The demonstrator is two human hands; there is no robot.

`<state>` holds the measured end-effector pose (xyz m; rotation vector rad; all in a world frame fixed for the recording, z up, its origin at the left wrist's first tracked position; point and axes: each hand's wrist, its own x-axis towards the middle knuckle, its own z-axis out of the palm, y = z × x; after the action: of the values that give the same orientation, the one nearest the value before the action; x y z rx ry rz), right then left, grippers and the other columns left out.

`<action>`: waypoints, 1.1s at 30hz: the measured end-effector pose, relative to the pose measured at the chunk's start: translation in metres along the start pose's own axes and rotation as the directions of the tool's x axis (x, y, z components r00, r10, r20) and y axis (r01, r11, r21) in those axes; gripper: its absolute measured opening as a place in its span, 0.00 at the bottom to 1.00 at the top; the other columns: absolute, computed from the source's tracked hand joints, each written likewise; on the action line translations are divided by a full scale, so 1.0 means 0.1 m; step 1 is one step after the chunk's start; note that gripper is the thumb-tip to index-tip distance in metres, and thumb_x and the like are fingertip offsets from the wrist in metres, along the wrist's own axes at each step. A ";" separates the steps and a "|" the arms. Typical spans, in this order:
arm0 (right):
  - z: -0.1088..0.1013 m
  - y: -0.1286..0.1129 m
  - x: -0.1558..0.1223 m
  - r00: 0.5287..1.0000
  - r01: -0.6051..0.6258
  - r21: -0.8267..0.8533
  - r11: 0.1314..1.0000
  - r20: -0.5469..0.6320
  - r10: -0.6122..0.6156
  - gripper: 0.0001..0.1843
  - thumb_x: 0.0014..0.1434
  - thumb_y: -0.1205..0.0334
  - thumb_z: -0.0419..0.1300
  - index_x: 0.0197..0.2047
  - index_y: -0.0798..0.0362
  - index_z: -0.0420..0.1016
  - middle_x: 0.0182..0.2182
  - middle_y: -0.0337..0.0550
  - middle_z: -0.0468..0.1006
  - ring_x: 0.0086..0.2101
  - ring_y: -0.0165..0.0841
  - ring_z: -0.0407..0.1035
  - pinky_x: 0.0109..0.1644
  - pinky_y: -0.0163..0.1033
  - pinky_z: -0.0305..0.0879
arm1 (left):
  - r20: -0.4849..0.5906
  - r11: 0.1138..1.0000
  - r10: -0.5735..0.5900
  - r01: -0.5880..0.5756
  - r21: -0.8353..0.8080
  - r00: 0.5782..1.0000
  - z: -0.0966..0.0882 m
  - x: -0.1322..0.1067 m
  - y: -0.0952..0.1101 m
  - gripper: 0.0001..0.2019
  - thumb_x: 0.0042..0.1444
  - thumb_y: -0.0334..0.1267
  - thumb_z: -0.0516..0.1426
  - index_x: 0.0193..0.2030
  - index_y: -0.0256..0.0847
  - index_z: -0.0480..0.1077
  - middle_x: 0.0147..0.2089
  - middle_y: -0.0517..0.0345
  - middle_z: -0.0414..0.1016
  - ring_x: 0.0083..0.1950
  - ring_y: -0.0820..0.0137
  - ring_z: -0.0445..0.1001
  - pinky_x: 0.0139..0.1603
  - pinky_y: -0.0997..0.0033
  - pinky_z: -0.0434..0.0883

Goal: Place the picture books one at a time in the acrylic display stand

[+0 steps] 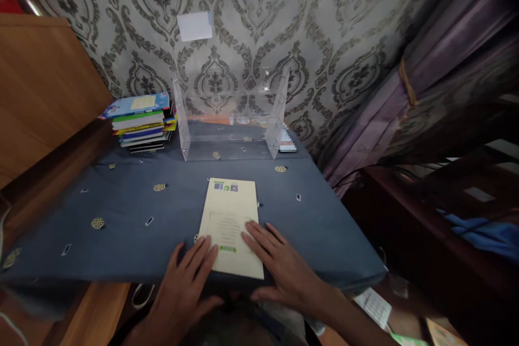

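A cream-coloured book [232,203], thin and with green and dark print, lies flat near the front edge of the table. Its printed text appears upside down from here. My left hand [184,281] has its fingers stretched out, the tips touching the book's lower left edge. Across the lower right part of the cover rest the spread fingers of my right hand [279,259]. Neither hand is closed around anything. Beyond the book stands a clear acrylic rack [227,138] with transparent side panels.
A stack of books [141,124] stands at the back left, beside a wooden cabinet [44,92]. The table wears a dark blue cloth [121,194]. Patterned wallpaper lies behind, with a white card [195,26] on it. A purple curtain [389,113] hangs at right.
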<state>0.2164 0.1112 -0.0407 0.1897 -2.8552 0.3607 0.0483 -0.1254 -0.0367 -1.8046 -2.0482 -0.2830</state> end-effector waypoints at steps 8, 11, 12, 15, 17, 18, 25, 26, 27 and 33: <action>0.02 -0.28 -0.26 0.967 0.063 0.075 0.995 -0.253 -0.042 0.34 0.67 0.70 0.50 0.73 0.44 0.50 0.55 0.49 0.78 0.54 0.40 0.74 0.52 0.49 0.76 | -0.135 0.983 0.174 -0.180 -0.040 0.975 -0.19 -0.21 -0.02 0.19 0.68 0.28 0.46 0.58 0.39 0.72 0.56 0.51 0.78 0.61 0.66 0.71 0.71 0.57 0.55; -0.23 -0.23 -0.17 0.960 0.098 0.171 0.980 -0.276 -0.048 0.34 0.67 0.69 0.53 0.73 0.43 0.52 0.54 0.48 0.79 0.52 0.39 0.75 0.51 0.46 0.77 | -0.089 0.963 0.251 -0.258 -0.080 0.964 -0.50 -0.04 -0.18 0.20 0.67 0.27 0.47 0.61 0.39 0.70 0.56 0.51 0.78 0.61 0.66 0.72 0.67 0.62 0.64; -0.31 -0.19 -0.12 0.955 0.101 0.194 0.976 -0.295 -0.041 0.33 0.67 0.69 0.53 0.72 0.42 0.52 0.54 0.48 0.79 0.52 0.39 0.75 0.51 0.47 0.76 | -0.087 0.957 0.255 -0.264 -0.118 0.963 -0.61 0.03 -0.24 0.20 0.67 0.27 0.47 0.62 0.39 0.69 0.56 0.52 0.78 0.61 0.67 0.72 0.64 0.66 0.67; -0.43 0.00 0.05 0.917 0.090 0.243 0.966 -0.398 0.015 0.28 0.68 0.65 0.54 0.69 0.41 0.60 0.52 0.48 0.80 0.51 0.41 0.75 0.52 0.50 0.75 | -0.202 0.933 0.150 -0.206 -0.295 0.968 -0.81 0.32 -0.41 0.20 0.67 0.27 0.49 0.63 0.39 0.67 0.53 0.51 0.80 0.57 0.67 0.75 0.55 0.70 0.73; -0.41 0.14 0.21 0.893 0.034 0.301 0.953 -0.438 0.106 0.21 0.68 0.62 0.54 0.63 0.44 0.69 0.49 0.48 0.81 0.48 0.41 0.76 0.51 0.49 0.75 | -0.316 0.893 0.036 -0.173 -0.415 0.948 -0.83 0.57 -0.52 0.18 0.68 0.30 0.50 0.62 0.41 0.67 0.49 0.52 0.80 0.50 0.68 0.77 0.48 0.70 0.75; -0.40 0.21 0.29 0.883 -0.025 0.349 0.937 -0.431 0.184 0.17 0.68 0.59 0.54 0.58 0.46 0.74 0.47 0.48 0.82 0.46 0.41 0.77 0.49 0.48 0.75 | -0.333 0.880 -0.026 -0.136 -0.456 0.943 -0.81 0.70 -0.57 0.16 0.68 0.32 0.51 0.60 0.43 0.68 0.46 0.54 0.81 0.46 0.69 0.78 0.45 0.71 0.75; -0.41 0.41 0.80 0.737 -0.252 0.710 0.658 -0.300 0.606 0.20 0.61 0.43 0.58 0.34 0.52 0.79 0.29 0.43 0.80 0.32 0.37 0.73 0.37 0.40 0.70 | -0.211 0.540 -0.554 0.155 -0.827 0.805 -0.53 1.67 -1.04 0.16 0.64 0.44 0.53 0.55 0.40 0.69 0.31 0.62 0.72 0.24 0.76 0.67 0.23 0.79 0.64; -0.41 0.43 0.85 0.731 -0.246 0.754 0.609 -0.268 0.627 0.22 0.59 0.42 0.59 0.33 0.53 0.78 0.27 0.41 0.78 0.29 0.35 0.71 0.34 0.38 0.68 | -0.149 0.466 -0.565 0.165 -0.870 0.811 -0.45 1.76 -1.13 0.16 0.64 0.44 0.53 0.54 0.40 0.69 0.27 0.64 0.69 0.22 0.77 0.64 0.21 0.80 0.61; -0.40 0.46 0.89 0.733 -0.243 0.791 0.562 -0.230 0.640 0.23 0.58 0.40 0.60 0.31 0.54 0.77 0.25 0.40 0.76 0.26 0.33 0.69 0.30 0.36 0.66 | -0.080 0.396 -0.568 0.186 -0.899 0.819 -0.34 1.84 -1.22 0.16 0.63 0.45 0.53 0.54 0.40 0.69 0.25 0.66 0.66 0.20 0.77 0.62 0.18 0.81 0.58; -0.12 0.66 0.98 0.724 -0.394 0.759 0.518 -0.091 0.684 0.27 0.55 0.35 0.58 0.26 0.54 0.73 0.18 0.37 0.72 0.19 0.29 0.63 0.23 0.34 0.57 | 0.208 0.365 -0.580 0.480 -0.798 0.787 0.50 1.96 -1.58 0.13 0.61 0.42 0.53 0.48 0.37 0.67 0.24 0.65 0.65 0.21 0.74 0.65 0.20 0.77 0.63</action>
<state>0.1148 0.1681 -0.0182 -0.6366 -2.1488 1.4445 -0.1330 0.0485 0.0176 -1.3093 -2.5807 -1.7836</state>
